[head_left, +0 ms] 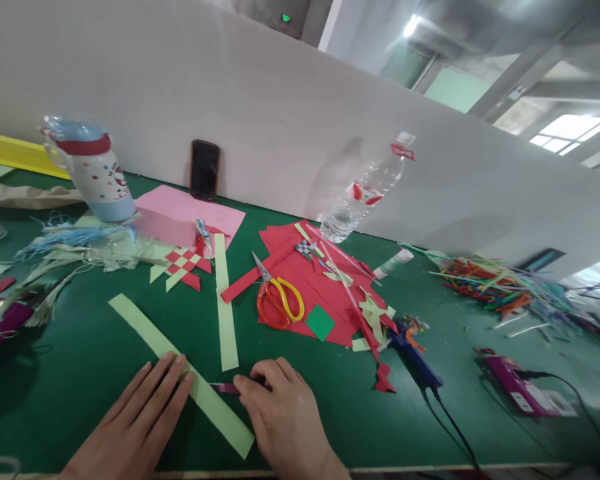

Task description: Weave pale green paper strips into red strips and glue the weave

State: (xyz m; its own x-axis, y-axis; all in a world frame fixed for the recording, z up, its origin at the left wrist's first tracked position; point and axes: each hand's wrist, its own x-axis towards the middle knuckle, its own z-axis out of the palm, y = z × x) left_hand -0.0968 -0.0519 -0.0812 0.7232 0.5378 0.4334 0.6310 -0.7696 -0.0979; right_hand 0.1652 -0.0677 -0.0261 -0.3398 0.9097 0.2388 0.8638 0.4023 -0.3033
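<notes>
My left hand lies flat with fingers stretched out, its fingertips on a pale green paper strip set diagonally on the table. In my closed right hand is a small purple craft knife, its thin tip pointing left at the strip's edge. Most of its handle is hidden by my fingers. A second pale green strip lies just above the knife. Scissors with red and yellow handles rest partly on red paper sheets. A red-and-green woven paper piece lies farther left.
A bottle and a phone stand by the grey wall, with a patterned cup at left. A blue glue gun and a purple box trail cables at right. Colourful sticks lie behind.
</notes>
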